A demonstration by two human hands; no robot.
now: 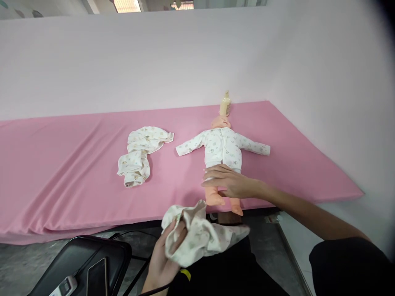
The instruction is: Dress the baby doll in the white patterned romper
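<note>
White patterned garment (200, 240): held nearside of the doll (219, 148), by its feet | left hand (165, 255): fingers curled into the bunched fabric, likely bearing its weight | right hand (232, 183): fingers loosely extended across the doll's legs, apparently gripping nothing, perhaps steadying them

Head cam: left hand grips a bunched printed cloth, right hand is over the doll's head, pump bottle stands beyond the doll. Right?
One error: the right hand is over the doll's legs, not its head; the head view shows it. The left hand does grip the bunched printed cloth, and the pump bottle does stand beyond the doll.
</note>
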